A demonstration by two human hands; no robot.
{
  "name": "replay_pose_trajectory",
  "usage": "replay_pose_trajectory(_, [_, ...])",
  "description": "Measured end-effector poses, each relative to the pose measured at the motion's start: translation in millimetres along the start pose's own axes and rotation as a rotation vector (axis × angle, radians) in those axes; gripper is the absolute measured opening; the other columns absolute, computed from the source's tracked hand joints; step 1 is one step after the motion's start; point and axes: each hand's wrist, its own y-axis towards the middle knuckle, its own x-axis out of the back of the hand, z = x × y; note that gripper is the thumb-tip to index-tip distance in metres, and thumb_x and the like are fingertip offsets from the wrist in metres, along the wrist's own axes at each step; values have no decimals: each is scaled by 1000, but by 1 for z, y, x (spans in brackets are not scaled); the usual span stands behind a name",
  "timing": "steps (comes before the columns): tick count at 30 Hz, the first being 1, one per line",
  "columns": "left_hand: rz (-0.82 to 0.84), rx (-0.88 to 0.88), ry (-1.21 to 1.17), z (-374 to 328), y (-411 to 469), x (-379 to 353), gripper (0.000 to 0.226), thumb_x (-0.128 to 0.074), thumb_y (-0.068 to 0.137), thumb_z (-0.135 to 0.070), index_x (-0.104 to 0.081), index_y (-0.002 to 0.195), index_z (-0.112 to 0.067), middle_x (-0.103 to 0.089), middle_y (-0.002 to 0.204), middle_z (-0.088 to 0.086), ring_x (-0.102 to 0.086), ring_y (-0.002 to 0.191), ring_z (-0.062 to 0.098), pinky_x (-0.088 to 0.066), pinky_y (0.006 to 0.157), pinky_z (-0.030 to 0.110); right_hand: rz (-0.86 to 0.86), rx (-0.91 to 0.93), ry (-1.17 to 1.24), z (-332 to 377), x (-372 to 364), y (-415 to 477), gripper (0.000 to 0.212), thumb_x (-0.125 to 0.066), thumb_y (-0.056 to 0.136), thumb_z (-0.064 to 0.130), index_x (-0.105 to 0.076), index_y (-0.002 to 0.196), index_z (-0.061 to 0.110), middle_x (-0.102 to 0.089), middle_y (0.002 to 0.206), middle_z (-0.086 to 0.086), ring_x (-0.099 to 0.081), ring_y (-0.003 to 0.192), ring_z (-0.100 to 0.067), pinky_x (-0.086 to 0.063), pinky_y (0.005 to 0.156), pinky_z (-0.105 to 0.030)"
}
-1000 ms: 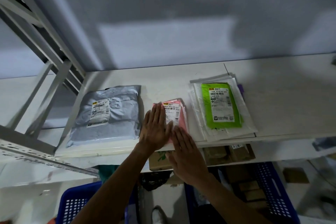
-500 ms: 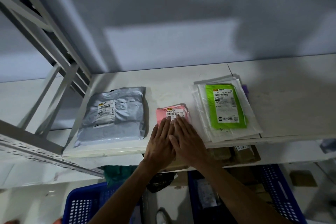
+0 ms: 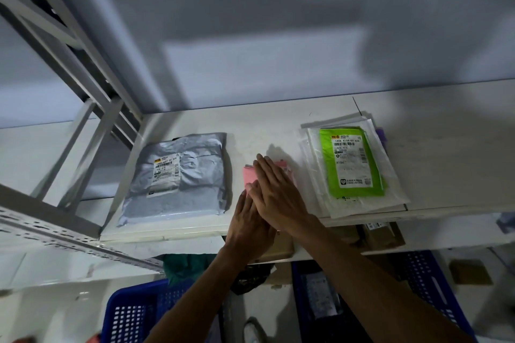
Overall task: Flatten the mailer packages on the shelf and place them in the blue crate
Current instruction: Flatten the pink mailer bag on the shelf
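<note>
1. The pink mailer (image 3: 249, 177) is lying on the white shelf (image 3: 278, 125), near the front edge and roughly in the middle of the row of parcels.
2. The right hand (image 3: 278, 195) is laid flat on top of it, palm down, fingers straight and held together. The fingertips reach about to the mailer's far edge. It's pressing, not grabbing anything.
3. The left hand (image 3: 248, 228) is flat too, with its fingers tucked under the right hand so the two overlap. Its palm sits over the shelf's front edge, on the near side of the mailer. It isn't holding anything. I can't tell how much of it actually touches the pink one, because the right hand covers that bit.
4. Most of the pink mailer is hidden under the hands. All you get is a strip poking out on the left and a corner on the right, past the right fingers.
5. A crinkly grey mailer (image 3: 184, 175) lies to the left, label up, with a gap of bare shelf between it and the pink one.
6. To the right, a green mailer (image 3: 351, 159) sits label up on a stack of clear bags (image 3: 367, 203), just beside the pink mailer.
7. Below the shelf there's a left blue crate (image 3: 131, 315) and a right blue crate (image 3: 426, 281), well apart from the mailer. There are also brown boxes (image 3: 384, 234) on the lower level.
</note>
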Motion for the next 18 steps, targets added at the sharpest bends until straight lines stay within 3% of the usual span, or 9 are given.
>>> replay_pose_trajectory(3, [-23,9,-3,0,-1,0,61,-35,106,-38,-28,157,-6,-19,165,16,-7,156,28,-20,123,51,70,-66,-4,-14,-17,-6,71,-22,103,55,-17,160,14,-11,169,-1,-4,156,-13,-9,127,-40])
replay_pose_trajectory(7, [-14,40,42,-4,-1,2,64,-26,106,-42,-21,158,-5,-13,166,17,-4,156,29,-18,124,49,103,-53,32,-18,-18,-3,70,-20,102,55,-13,161,17,-6,169,3,1,155,-9,-3,127,-35])
replay_pose_trajectory(11, [70,205,66,3,-3,0,80,-23,102,-58,-12,159,-4,0,167,17,6,156,27,-9,127,46,14,-19,-74,-31,-18,-14,65,-14,105,44,-32,156,7,-27,164,-8,-20,154,-20,-26,122,-46])
replay_pose_trajectory(14, [81,226,11,7,-5,6,77,-18,103,-58,-4,160,-9,8,166,8,12,155,20,-1,127,42,-39,-4,-130,-43,-21,-31,57,-28,106,35,-38,152,4,-34,161,-12,-29,151,-24,-33,119,-46])
replay_pose_trajectory(18, [33,209,12,10,-2,12,67,-26,105,-45,-18,158,-5,-11,167,13,-7,155,24,-6,125,42,-74,-27,-167,-44,-21,-49,58,-34,104,34,-36,153,2,-31,161,-15,-26,152,-26,-34,119,-44])
